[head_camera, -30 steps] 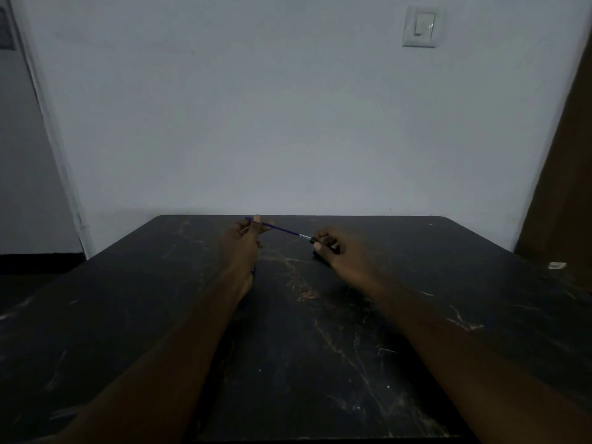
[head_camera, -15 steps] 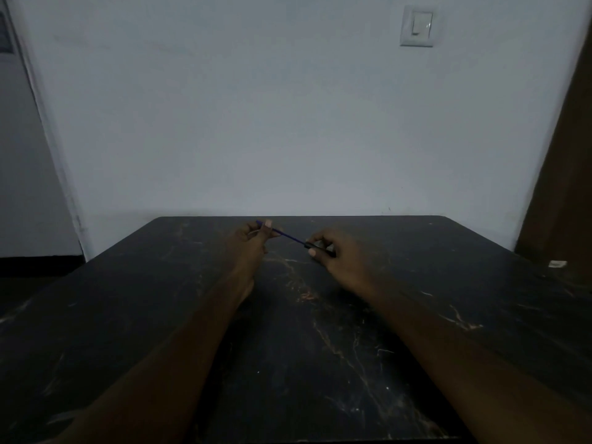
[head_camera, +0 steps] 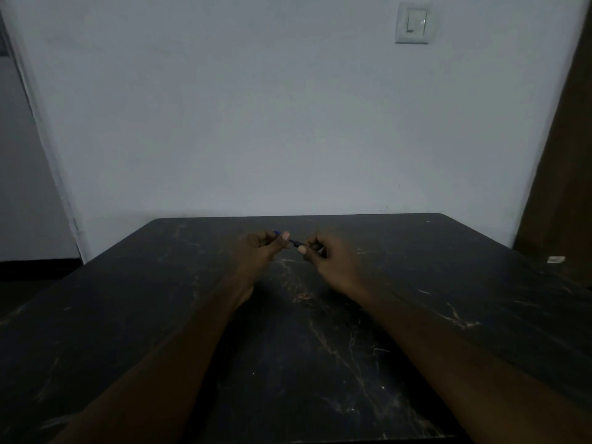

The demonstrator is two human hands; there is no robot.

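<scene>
Currently my left hand (head_camera: 256, 249) and right hand (head_camera: 331, 259) each pinch the thin blue pen (head_camera: 293, 242) over the far surface (head_camera: 160, 315), and I judge a skewed push could bend or drop it.

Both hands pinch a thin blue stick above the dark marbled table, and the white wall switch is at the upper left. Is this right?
Only the side is wrong: the head view shows the white wall switch at the upper right.

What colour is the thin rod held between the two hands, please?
The rod is dark blue; head view.
</scene>
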